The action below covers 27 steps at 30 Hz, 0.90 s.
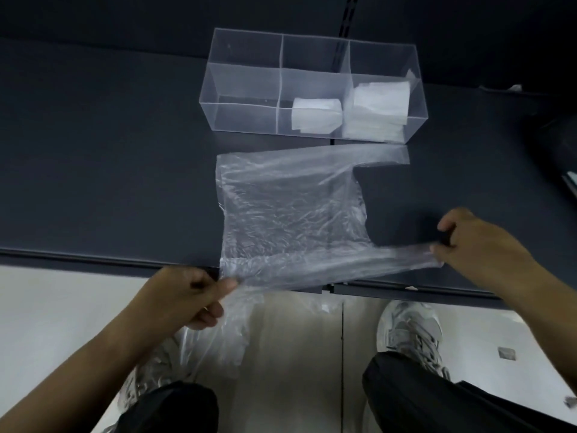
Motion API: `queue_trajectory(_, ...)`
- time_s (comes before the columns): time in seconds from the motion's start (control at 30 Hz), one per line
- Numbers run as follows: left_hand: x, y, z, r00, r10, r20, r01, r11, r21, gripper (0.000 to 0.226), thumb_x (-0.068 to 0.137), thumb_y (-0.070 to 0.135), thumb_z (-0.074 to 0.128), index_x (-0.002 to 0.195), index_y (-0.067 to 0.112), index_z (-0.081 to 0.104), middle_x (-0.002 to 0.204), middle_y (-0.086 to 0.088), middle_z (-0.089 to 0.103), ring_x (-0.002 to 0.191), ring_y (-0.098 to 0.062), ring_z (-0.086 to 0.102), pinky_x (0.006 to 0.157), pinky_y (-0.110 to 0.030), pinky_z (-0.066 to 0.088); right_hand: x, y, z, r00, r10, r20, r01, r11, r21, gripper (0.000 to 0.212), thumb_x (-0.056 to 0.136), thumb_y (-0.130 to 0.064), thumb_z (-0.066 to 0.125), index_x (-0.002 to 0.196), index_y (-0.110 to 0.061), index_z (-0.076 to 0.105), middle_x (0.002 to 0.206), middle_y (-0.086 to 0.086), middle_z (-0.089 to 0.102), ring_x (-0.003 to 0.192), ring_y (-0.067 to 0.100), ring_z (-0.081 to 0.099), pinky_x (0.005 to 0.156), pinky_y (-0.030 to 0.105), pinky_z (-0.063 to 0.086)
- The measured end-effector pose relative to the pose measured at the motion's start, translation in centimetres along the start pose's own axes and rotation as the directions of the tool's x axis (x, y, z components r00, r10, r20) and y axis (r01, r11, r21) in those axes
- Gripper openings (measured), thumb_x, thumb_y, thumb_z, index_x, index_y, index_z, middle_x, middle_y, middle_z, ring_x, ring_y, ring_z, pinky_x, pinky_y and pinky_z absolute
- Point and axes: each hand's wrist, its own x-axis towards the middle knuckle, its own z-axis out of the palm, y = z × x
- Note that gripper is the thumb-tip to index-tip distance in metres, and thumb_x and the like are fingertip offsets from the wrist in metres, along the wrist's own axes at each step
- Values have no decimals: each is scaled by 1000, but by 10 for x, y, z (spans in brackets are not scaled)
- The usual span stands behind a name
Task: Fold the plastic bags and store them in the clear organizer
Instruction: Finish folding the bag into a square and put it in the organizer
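A thin clear plastic bag (pixel 290 210) lies spread on the dark table, its near edge at the table's front edge, one handle pointing right at the far side. My left hand (pixel 190 295) pinches the bag's near left corner just off the table edge. My right hand (pixel 474 245) pinches the end of the near handle, stretched out to the right. Behind the bag stands the clear organizer (pixel 243 98) with three compartments: the left one holds nothing, the middle one holds a folded bag (pixel 315 115), the right one holds a stack of folded bags (pixel 377 110).
The dark table (pixel 109 167) stretches left and right of the bag. More clear plastic (pixel 224 335) hangs below the table edge by my left hand. A dark object (pixel 559 151) sits at the right edge. My shoes and legs are on the floor below.
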Motion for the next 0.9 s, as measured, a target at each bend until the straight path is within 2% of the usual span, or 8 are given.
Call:
queue_trajectory(0.1, 7, 8, -9, 833, 402, -379, -182, 847, 499, 35, 85, 47, 62, 60, 23, 56, 49, 7, 59, 44, -10, 56, 45, -22, 37, -4, -37, -3, 924, -184, -335, 202, 979, 19, 36, 82, -15, 68, 115, -8, 58, 113, 17, 51, 105, 40, 51, 92, 43, 42)
queue_trajectory(0.2, 24, 32, 8, 545, 731, -411, -404, 658, 636, 18, 98, 24, 49, 96, 13, 64, 91, -4, 64, 80, -23, 61, 67, -27, 46, -12, -107, 10, 784, -470, -406, 542, 836, 80, 41, 89, -15, 60, 129, -8, 53, 135, 17, 46, 126, 33, 43, 109, 36, 30)
queue_trajectory(0.27, 43, 42, 23, 589, 758, -281, -413, 581, 701, 42, 99, 26, 39, 129, 1, 54, 131, -19, 54, 123, -33, 50, 105, -38, 36, -16, -152, 33, 732, -613, -296, 666, 735, 126, 50, 97, -24, 48, 144, -10, 37, 154, 11, 29, 143, 25, 23, 118, 35, 15)
queue_trajectory(0.33, 57, 43, 31, 702, 698, -141, -345, 507, 790, 66, 98, 44, 16, 148, 2, 28, 155, -16, 25, 146, -27, 19, 120, -39, 9, -12, -175, 60, 692, -689, -216, 715, 695, 72, 55, 101, -31, 40, 150, -12, 24, 159, 9, 16, 147, 22, 10, 121, 37, 6)
queue_trajectory(0.4, 68, 31, 32, 760, 645, -74, -283, 432, 856, 82, 89, 60, -6, 152, 9, 7, 160, -8, 4, 148, -19, -1, 120, -39, -2, -3, -169, 79, 700, -693, -175, 690, 719, -85, 61, 101, -42, 33, 152, -13, 16, 161, 7, 7, 148, 19, 2, 120, 37, -1)
queue_trajectory(0.57, 76, 12, 21, 759, 642, -104, -243, 428, 870, 84, 91, 64, 5, 152, 9, 13, 160, -6, 9, 148, -18, 3, 120, -43, 4, 28, -97, 80, 807, -554, -205, 511, 829, -229, 72, 94, -62, 10, 153, -21, 2, 161, 1, -6, 148, 15, -9, 120, 38, -6)
queue_trajectory(0.7, 73, 6, 18, 757, 642, -118, -230, 432, 872, 83, 91, 65, 4, 153, 10, 9, 160, -5, 6, 147, -17, 0, 120, -42, 1, 39, -31, 65, 884, -352, -307, 309, 934, -181, 77, 90, -60, 10, 153, -17, 12, 161, 6, 7, 148, 21, 3, 120, 40, -1)
queue_trajectory(0.9, 54, -11, 15, 674, 727, -129, -305, 433, 848, 70, 97, 54, 17, 150, 9, 16, 158, -11, 16, 147, -26, 13, 119, -47, 10, 36, 14, 53, 850, -134, -509, 135, 990, -35, 72, 92, -46, 23, 147, -1, 29, 155, 20, 23, 145, 34, 18, 119, 48, 9)
